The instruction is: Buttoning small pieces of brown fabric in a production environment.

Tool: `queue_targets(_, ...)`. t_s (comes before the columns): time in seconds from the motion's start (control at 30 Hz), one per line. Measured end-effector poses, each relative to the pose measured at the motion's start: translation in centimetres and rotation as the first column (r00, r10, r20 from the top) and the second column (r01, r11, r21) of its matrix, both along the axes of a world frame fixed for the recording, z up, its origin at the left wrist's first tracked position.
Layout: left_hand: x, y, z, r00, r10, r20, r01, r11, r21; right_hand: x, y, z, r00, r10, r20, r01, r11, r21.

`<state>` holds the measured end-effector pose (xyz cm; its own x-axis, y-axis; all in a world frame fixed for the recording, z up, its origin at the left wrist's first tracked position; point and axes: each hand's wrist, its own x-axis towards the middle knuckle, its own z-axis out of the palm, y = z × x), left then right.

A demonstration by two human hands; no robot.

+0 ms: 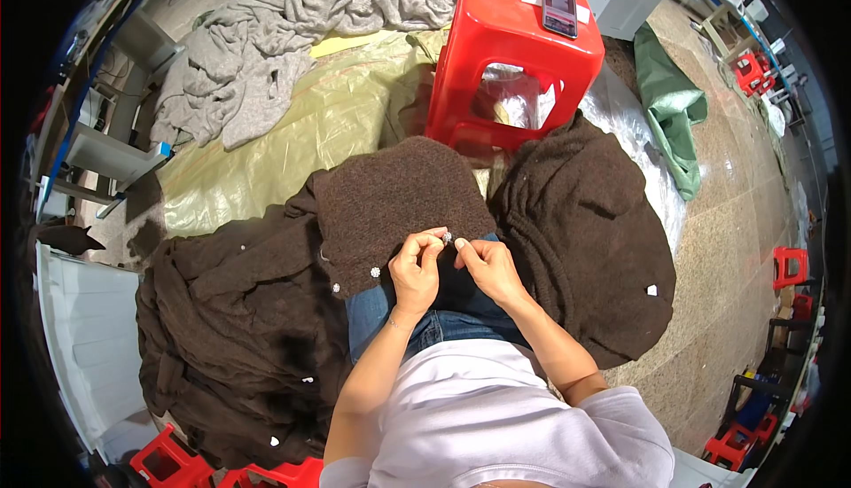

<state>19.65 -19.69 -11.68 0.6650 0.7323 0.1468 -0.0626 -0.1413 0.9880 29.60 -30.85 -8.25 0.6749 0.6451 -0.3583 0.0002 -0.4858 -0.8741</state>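
Observation:
Across my lap lies a dark brown knitted garment point(399, 188), its near edge toward me. Small sparkly buttons sit along that edge: one point(375, 272) left of my hands, another point(336, 288) at the corner. A third button point(447, 237) shows between my fingertips. My left hand point(415, 273) is closed in a pinch on the garment's edge beside that button. Just right of it, my right hand point(492, 270) has thumb and forefinger pressed together. Whatever those fingers hold, perhaps something thin, is too small to make out.
Brown knitwear heaps lie left point(239, 328) and right point(589, 240) of me. Ahead stands a red plastic stool point(514, 31) with a phone point(559, 7) on top. Grey knitwear point(266, 36) is piled on yellowish plastic sheeting point(292, 133). Green sheeting point(665, 102) lies to the far right.

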Motion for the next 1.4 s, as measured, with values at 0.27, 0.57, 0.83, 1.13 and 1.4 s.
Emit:
queue_targets(0.27,-6.5,-1.1,0.7,0.875,-0.321,-0.363,0.437,0.847,0.304,1.6,-3.6,-1.7,0.998,-0.002,-0.069,0.019,0.969,0.248)
queue_targets(0.57,-5.2,-2.1,1.4,0.807,-0.256,-0.533,0.478,0.813,0.333,24.2,-0.9,7.0,0.804,-0.556,0.211,0.326,0.709,0.626)
queue_targets(0.83,-3.5,-1.4,4.2,0.7,-0.351,-0.622,0.521,0.846,0.109,40.1,1.5,8.5,0.558,-0.454,0.695,0.3,0.891,0.341)
queue_targets(1.13,-4.0,-1.7,-0.1,0.701,-0.408,-0.585,0.52,0.854,0.027,42.0,6.3,9.5,0.455,-0.078,0.887,0.286,0.956,-0.063)
queue_targets(1.4,-2.0,-1.0,3.0,0.743,-0.352,-0.57,0.499,0.858,0.121,43.4,8.2,8.7,0.416,0.025,0.909,0.268,0.952,-0.149)
